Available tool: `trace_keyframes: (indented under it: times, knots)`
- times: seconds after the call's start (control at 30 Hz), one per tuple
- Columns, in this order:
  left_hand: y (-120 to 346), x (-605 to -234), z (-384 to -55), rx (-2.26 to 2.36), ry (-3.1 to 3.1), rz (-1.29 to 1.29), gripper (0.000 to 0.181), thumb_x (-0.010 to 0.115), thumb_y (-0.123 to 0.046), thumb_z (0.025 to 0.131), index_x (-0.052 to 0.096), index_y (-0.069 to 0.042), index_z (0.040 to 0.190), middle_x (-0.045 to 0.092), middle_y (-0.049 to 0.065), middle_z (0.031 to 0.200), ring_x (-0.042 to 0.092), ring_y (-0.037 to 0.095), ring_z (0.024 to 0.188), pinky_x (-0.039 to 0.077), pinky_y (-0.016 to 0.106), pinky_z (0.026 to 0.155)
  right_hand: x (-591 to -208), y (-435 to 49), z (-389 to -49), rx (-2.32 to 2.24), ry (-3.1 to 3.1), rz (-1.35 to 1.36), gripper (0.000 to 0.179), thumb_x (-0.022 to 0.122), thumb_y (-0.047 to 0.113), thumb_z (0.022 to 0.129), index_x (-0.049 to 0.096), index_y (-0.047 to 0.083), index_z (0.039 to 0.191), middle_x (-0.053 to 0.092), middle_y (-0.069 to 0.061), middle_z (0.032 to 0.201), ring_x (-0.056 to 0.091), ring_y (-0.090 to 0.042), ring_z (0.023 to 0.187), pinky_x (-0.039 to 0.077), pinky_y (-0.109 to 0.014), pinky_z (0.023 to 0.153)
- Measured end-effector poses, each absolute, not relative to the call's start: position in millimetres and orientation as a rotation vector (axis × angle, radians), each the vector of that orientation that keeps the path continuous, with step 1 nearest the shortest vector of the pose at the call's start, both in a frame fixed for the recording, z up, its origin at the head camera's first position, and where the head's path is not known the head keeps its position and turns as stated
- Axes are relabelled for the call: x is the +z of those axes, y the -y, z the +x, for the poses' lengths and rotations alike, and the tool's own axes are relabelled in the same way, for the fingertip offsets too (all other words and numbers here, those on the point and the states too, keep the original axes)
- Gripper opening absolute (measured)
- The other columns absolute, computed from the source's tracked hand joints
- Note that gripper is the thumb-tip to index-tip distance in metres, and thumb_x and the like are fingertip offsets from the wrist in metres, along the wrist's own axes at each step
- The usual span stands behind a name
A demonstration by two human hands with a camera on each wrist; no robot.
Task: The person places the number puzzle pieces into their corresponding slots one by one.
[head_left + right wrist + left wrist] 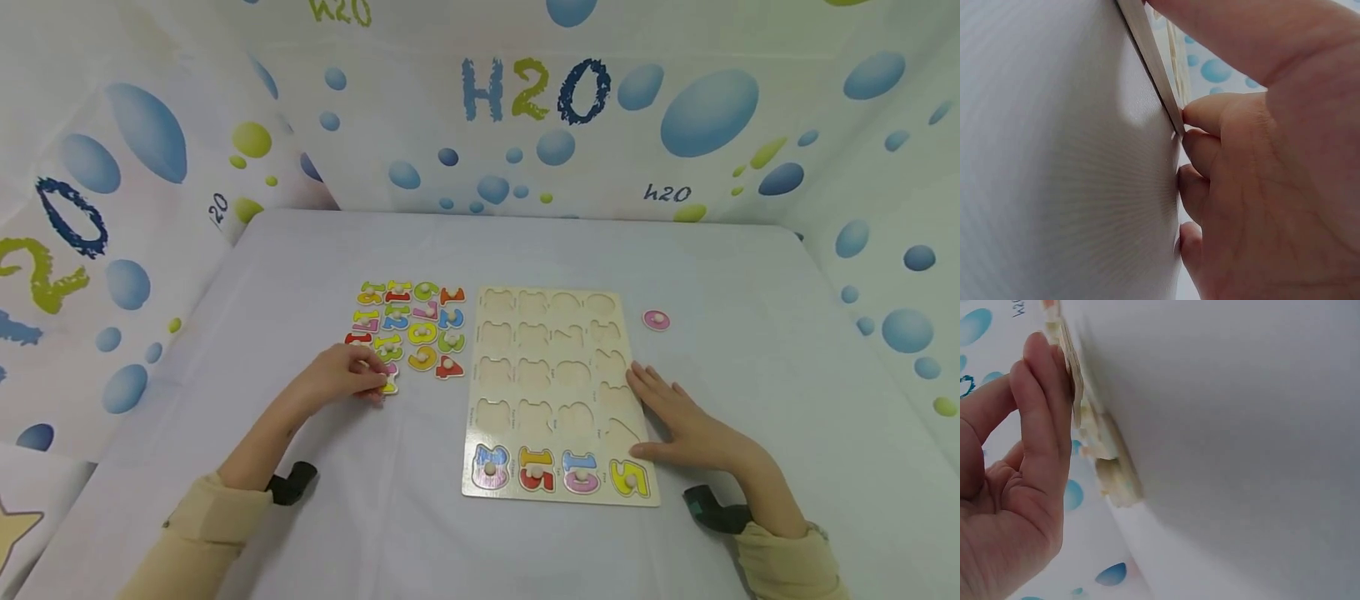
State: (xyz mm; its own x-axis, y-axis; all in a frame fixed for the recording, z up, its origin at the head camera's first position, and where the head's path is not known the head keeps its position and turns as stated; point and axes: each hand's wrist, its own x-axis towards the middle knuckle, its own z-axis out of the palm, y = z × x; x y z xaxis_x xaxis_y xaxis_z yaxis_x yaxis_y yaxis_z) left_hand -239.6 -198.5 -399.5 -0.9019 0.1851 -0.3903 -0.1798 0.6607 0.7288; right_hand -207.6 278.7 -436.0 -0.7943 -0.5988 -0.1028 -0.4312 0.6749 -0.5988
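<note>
My left hand (348, 375) pinches a pink and yellow wooden number piece (389, 380) at the near end of a cluster of number pieces. The left wrist view shows that piece (1075, 378) edge-on against the fingertips; its knob is hidden by the fingers. On the right, my right hand (686, 433) rests with extended, spread fingers along the right edge of the wooden puzzle board (555, 354). Fingertips and thumb touch the board's edge (1150, 59) in the right wrist view. The board's nearest row holds an 8 (491, 468), a 15 (537, 471), a 10 (581, 473) and a 5 (630, 479).
Several colourful knobbed number pieces (422, 333) lie in rows left of the board. A pink oval piece (656, 320) lies apart, beyond my right hand. White cloth covers the table (360, 517), and a patterned curtain (420, 100) hangs behind and at both sides.
</note>
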Motion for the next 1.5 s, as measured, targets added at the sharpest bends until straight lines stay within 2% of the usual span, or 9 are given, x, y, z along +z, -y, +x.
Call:
trace_keyframes:
  times: [0.13, 0.33, 0.63, 0.7, 0.87, 1.13, 1.5]
  knots:
    - [180.1, -390.9, -237.3, 1.313, -2.337, 0.068, 0.025, 0.066, -0.014, 0.088, 0.060, 0.005, 0.103, 0.066, 0.010, 0.077, 0.067, 0.022, 0.070, 0.052, 0.029, 0.071, -435.7, -278.6, -208.1, -0.798, -2.606, -0.817, 0.098, 0.072, 0.042, 0.079, 0.017, -0.003, 0.147, 0.012, -0.020, 0.152, 0.002, -0.035, 0.139, 0.003, -0.057, 0.105]
    - [113.8, -380.0, -242.6, 1.393, -2.185, 0.259, 0.018, 0.066, -0.008, 0.087, 0.063, 0.004, 0.101, 0.068, 0.012, 0.078, 0.067, 0.022, 0.069, 0.054, 0.034, 0.070, -433.6, -277.9, -207.5, -0.787, -2.606, -0.791, 0.097, 0.071, 0.044, 0.079, 0.019, -0.003, 0.146, 0.013, -0.021, 0.152, 0.003, -0.035, 0.139, 0.004, -0.058, 0.105]
    - [18.5, -397.1, -247.3, 1.256, -2.067, 0.463, 0.004, 0.066, -0.006, 0.087, 0.065, -0.003, 0.088, 0.066, 0.009, 0.066, 0.067, 0.022, 0.062, 0.053, 0.027, 0.063, -436.1, -276.5, -207.4, -0.807, -2.598, -0.796, 0.097, 0.072, 0.044, 0.079, 0.018, -0.001, 0.147, 0.012, -0.019, 0.152, 0.002, -0.034, 0.139, 0.003, -0.055, 0.106]
    - [12.6, -402.8, -245.9, 1.187, -2.113, 0.478, 0.004, 0.067, -0.008, 0.086, 0.065, -0.005, 0.085, 0.065, 0.006, 0.065, 0.066, 0.018, 0.060, 0.049, 0.022, 0.062, -437.0, -275.2, -208.2, -0.808, -2.597, -0.798, 0.098, 0.072, 0.045, 0.079, 0.018, 0.001, 0.148, 0.012, -0.019, 0.153, 0.002, -0.034, 0.139, 0.003, -0.055, 0.107]
    - [15.0, -410.9, -241.9, 1.115, -2.138, 0.428, 0.005, 0.067, -0.009, 0.085, 0.065, -0.007, 0.082, 0.064, 0.005, 0.063, 0.065, 0.016, 0.058, 0.045, 0.021, 0.063, -436.6, -274.6, -211.1, -0.777, -2.603, -0.815, 0.098, 0.072, 0.044, 0.079, 0.017, -0.001, 0.147, 0.012, -0.020, 0.152, 0.003, -0.034, 0.139, 0.003, -0.055, 0.107]
    - [21.4, -411.9, -240.3, 1.144, -2.113, 0.376, 0.006, 0.068, -0.011, 0.085, 0.065, -0.006, 0.083, 0.065, 0.007, 0.063, 0.066, 0.017, 0.059, 0.047, 0.023, 0.069, -434.3, -276.9, -212.3, -0.777, -2.596, -0.795, 0.099, 0.072, 0.044, 0.078, 0.017, 0.000, 0.148, 0.011, -0.019, 0.153, 0.001, -0.034, 0.139, 0.001, -0.054, 0.107]
    - [20.2, -418.9, -236.5, 1.172, -2.156, 0.343, 0.006, 0.066, -0.010, 0.086, 0.064, -0.005, 0.083, 0.065, 0.007, 0.061, 0.065, 0.017, 0.057, 0.046, 0.022, 0.066, -432.7, -276.9, -208.4, -0.802, -2.595, -0.779, 0.099, 0.073, 0.041, 0.078, 0.018, -0.002, 0.147, 0.012, -0.020, 0.152, 0.002, -0.034, 0.139, 0.002, -0.056, 0.106]
